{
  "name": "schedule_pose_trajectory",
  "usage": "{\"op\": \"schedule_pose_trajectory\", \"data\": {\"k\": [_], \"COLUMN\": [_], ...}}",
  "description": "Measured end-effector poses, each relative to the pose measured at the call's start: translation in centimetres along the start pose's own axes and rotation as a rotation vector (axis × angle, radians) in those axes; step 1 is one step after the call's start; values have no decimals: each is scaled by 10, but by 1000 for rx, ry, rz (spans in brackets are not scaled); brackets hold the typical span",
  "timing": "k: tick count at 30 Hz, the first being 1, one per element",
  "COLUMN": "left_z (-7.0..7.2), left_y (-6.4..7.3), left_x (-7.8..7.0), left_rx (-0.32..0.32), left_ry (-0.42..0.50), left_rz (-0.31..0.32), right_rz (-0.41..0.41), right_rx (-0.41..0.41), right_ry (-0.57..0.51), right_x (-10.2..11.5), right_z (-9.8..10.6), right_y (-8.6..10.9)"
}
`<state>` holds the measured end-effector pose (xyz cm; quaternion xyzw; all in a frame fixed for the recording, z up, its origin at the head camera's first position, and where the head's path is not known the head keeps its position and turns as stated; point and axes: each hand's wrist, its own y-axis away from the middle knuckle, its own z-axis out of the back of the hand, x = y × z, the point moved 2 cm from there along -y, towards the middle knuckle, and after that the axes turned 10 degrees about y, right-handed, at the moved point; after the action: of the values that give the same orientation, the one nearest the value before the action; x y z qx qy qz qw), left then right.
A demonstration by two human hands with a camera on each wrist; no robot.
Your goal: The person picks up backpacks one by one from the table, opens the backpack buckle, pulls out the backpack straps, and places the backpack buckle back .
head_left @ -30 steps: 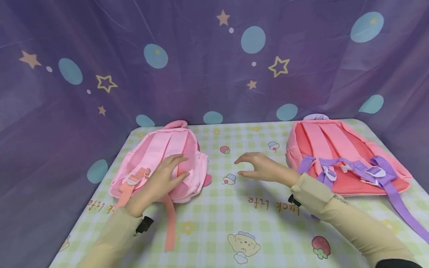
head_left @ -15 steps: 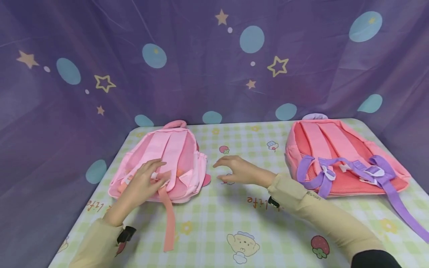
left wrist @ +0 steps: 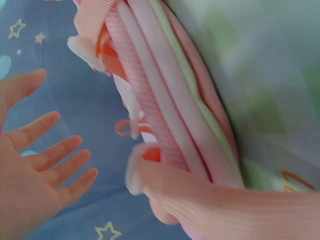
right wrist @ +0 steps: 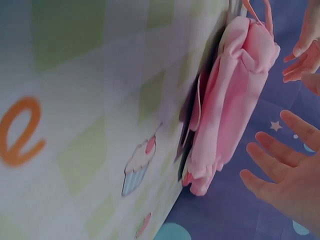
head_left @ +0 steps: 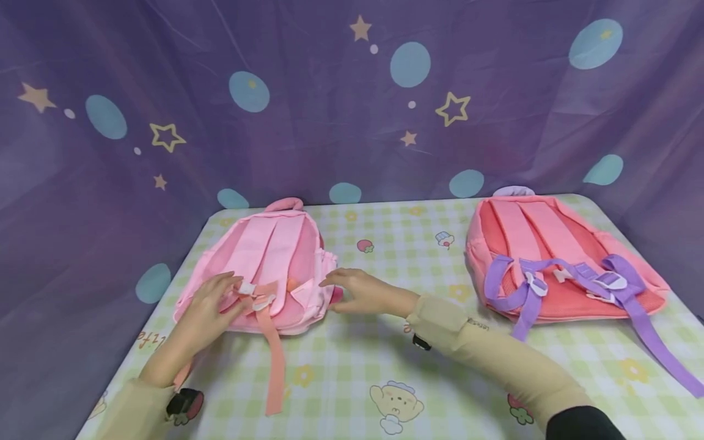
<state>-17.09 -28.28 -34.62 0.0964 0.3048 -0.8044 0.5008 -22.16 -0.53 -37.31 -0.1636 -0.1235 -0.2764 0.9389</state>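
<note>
A light pink backpack (head_left: 286, 256) lies on the table at the left, its strap side up. Peach webbing straps (head_left: 275, 366) with white buckles trail from its lower end. My left hand (head_left: 203, 311) hovers above the backpack's lower left part, fingers spread and holding nothing, as the left wrist view also shows. On the other side, my right hand (head_left: 365, 292) reaches toward the backpack's right side pocket, its fingers apart. The right wrist view shows a gap between that hand (right wrist: 290, 170) and the pink fabric.
At the right lies a coral pink backpack (head_left: 561, 244) with purple straps (head_left: 654, 342) hanging toward the table's front right. A green checked cloth (head_left: 330, 391) covers the table. Behind stands a purple curtain (head_left: 308, 146) with stars and blue ovals.
My left hand has moved left and toward me, uncovering the peach strap and buckle. My right hand has moved left, from the table's middle to the light pink backpack's side.
</note>
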Motion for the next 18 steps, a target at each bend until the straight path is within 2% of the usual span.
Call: {"op": "schedule_pose_trajectory", "data": {"k": [10, 18], "left_z": [4, 8], "left_y": [13, 23], "left_x": [18, 28], "left_rx": [-70, -14], "left_ry": [-23, -40], "left_rz": [-23, 104], "right_rz": [-32, -53], "right_rx": [41, 93], "right_ry": [-11, -12], "right_x": [9, 12], "right_z": [-15, -23], "right_y": [-14, -23]}}
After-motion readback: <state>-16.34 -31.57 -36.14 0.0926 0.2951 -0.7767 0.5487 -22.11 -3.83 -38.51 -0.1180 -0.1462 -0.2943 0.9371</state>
